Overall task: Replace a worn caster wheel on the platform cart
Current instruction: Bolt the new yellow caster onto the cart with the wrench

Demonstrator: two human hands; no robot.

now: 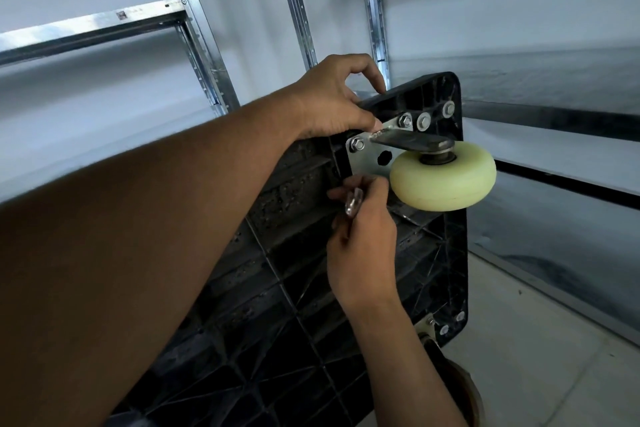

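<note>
The black platform cart [446,253] stands on its edge with its ribbed underside facing me. A pale yellow caster wheel [443,180] sticks out from a silver mounting plate [367,163] near the cart's top corner, with bolts and nuts [404,121] along the plate's upper edge. My left hand [332,104] grips the cart's top edge beside the plate, thumb near a bolt. My right hand [363,239] holds a small silver metal tool [353,203] at the plate's lower left corner; its tip is hidden by my fingers.
Grey metal shelving uprights [201,45] and shelf rails [554,121] stand behind the cart. A second caster [433,333] shows at the cart's lower corner, above a pale tiled floor [554,357].
</note>
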